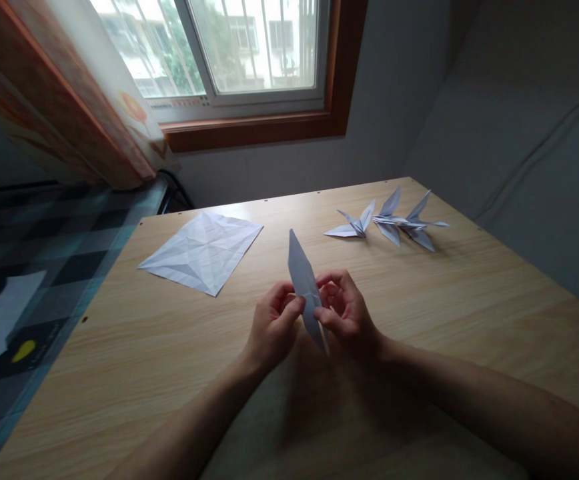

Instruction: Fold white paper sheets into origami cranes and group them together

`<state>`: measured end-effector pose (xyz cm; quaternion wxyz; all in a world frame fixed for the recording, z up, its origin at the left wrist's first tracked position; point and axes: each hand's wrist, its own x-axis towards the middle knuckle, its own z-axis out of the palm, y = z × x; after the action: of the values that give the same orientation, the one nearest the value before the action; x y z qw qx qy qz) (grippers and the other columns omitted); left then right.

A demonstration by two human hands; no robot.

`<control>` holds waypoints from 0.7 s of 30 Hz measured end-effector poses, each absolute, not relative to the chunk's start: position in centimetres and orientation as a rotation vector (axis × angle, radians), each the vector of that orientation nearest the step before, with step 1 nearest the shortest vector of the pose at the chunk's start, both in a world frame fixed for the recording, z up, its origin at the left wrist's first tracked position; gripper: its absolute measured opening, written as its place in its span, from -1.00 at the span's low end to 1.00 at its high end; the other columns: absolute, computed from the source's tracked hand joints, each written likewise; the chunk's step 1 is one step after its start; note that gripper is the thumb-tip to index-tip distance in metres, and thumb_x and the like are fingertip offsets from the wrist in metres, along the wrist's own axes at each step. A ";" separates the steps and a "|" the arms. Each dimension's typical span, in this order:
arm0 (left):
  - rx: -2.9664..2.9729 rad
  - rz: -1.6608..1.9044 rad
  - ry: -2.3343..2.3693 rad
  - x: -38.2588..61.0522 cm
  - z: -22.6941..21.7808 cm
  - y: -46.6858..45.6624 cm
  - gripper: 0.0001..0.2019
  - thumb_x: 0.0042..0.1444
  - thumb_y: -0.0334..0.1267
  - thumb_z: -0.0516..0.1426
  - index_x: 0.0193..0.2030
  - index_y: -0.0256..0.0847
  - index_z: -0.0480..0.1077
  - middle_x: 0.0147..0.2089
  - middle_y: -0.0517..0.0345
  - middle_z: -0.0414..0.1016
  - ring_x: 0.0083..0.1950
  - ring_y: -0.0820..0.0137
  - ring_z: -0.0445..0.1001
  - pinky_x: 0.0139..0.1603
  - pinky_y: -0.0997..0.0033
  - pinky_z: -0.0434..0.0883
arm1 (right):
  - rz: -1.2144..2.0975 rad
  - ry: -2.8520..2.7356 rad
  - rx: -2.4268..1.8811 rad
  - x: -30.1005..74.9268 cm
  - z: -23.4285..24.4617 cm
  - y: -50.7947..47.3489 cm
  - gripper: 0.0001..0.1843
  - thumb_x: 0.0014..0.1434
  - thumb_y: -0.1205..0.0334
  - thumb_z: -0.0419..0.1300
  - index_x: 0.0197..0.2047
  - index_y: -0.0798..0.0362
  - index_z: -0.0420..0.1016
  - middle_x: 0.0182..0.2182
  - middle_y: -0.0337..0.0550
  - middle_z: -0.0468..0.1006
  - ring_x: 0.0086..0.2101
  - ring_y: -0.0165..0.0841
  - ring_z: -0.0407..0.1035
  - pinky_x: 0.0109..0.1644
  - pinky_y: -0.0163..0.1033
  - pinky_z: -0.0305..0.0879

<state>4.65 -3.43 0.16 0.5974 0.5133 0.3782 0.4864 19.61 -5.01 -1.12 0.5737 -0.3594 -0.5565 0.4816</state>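
Both my hands hold a long, narrow folded piece of white paper point(303, 277) above the wooden table point(119, 347). My left hand point(272, 327) pinches its left edge near the middle. My right hand point(344, 310) pinches the right edge, fingers curled. The paper stands on edge, pointed at both ends, its far tip aimed away from me.
A creased square sheet of white paper point(202, 251) lies flat at the table's far left. Several finished folded paper cranes point(387, 220) lie at the far right. Behind are a window point(249, 47), a curtain point(84, 100) and a checked bed cover point(34, 267) to the left.
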 end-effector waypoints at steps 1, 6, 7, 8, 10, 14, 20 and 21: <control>1.172 1.141 0.875 4.7 0.2 -3.4 -0.81 0.02 -0.20 0.25 -0.28 -0.26 0.45 -0.40 0.16 0.54 -0.38 0.36 0.49 -0.30 0.40 0.40 | 1.110 -1.317 -0.852 19.6 -1.1 -5.0 -0.67 0.05 0.30 0.21 -0.10 -0.04 0.26 -0.50 -0.37 0.30 -0.50 -0.45 0.20 -0.45 -0.33 0.16; 1.071 1.193 0.829 4.9 0.1 -3.3 -0.74 -0.08 -0.27 0.33 -0.24 -0.26 0.43 -0.31 0.14 0.56 -0.28 0.37 0.54 -0.19 0.39 0.45 | 1.010 -1.313 -0.951 19.6 -1.0 -4.9 -0.81 0.13 0.26 0.22 -0.15 0.00 0.42 -0.32 -0.18 0.52 -0.37 -0.35 0.41 -0.31 -0.23 0.37; 1.058 1.196 0.824 4.9 0.0 -3.2 -0.74 -0.08 -0.28 0.33 -0.24 -0.26 0.43 -0.30 0.13 0.57 -0.28 0.38 0.54 -0.18 0.39 0.46 | 0.984 -1.318 -0.973 19.6 -1.0 -4.8 -0.83 0.13 0.25 0.22 -0.16 0.01 0.45 -0.29 -0.15 0.54 -0.34 -0.32 0.43 -0.25 -0.19 0.40; 1.050 1.195 0.822 4.9 0.0 -3.2 -0.74 -0.08 -0.29 0.34 -0.24 -0.26 0.43 -0.29 0.13 0.57 -0.27 0.38 0.55 -0.18 0.40 0.47 | 0.962 -1.324 -0.989 19.6 -1.0 -4.8 -0.85 0.14 0.25 0.23 -0.18 0.01 0.48 -0.28 -0.13 0.56 -0.32 -0.31 0.45 -0.21 -0.16 0.42; 1.041 1.204 0.830 4.9 -0.2 -3.1 -0.73 -0.08 -0.30 0.34 -0.24 -0.26 0.42 -0.28 0.12 0.58 -0.27 0.39 0.55 -0.18 0.41 0.47 | 0.949 -1.324 -0.993 19.6 -1.0 -4.8 -0.86 0.13 0.24 0.26 -0.20 0.02 0.50 -0.31 -0.13 0.57 -0.32 -0.30 0.47 -0.18 -0.14 0.43; 1.027 1.216 0.853 4.8 -0.4 -3.0 -0.69 -0.11 -0.30 0.37 -0.22 -0.26 0.40 -0.28 0.10 0.59 -0.27 0.38 0.57 -0.23 0.44 0.49 | 1.029 -1.235 -0.981 19.5 -1.2 -4.6 -0.81 0.10 0.19 0.30 -0.20 0.01 0.47 -0.33 -0.16 0.56 -0.34 -0.33 0.48 -0.24 -0.20 0.45; 0.974 1.225 0.848 4.8 -0.4 -2.8 -0.66 -0.15 -0.33 0.40 -0.24 -0.27 0.41 -0.33 0.12 0.60 -0.36 0.42 0.55 -0.31 0.47 0.48 | 1.160 -1.150 -1.029 19.5 -1.3 -4.1 -0.73 0.06 0.09 0.34 -0.26 0.02 0.38 -0.55 -0.33 0.41 -0.53 -0.43 0.34 -0.48 -0.34 0.29; 0.966 1.227 0.855 4.7 -0.4 -2.8 -0.67 -0.15 -0.33 0.40 -0.25 -0.27 0.42 -0.34 0.13 0.60 -0.38 0.43 0.54 -0.32 0.47 0.47 | 1.157 -1.147 -1.039 19.5 -1.4 -4.0 -0.71 0.04 0.09 0.35 -0.27 0.02 0.37 -0.55 -0.34 0.38 -0.53 -0.44 0.32 -0.47 -0.34 0.28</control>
<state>4.73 -2.79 -0.38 0.6292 0.4216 0.3733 0.5358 19.47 -4.05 -1.38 0.5684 -0.4425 -0.4885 0.4925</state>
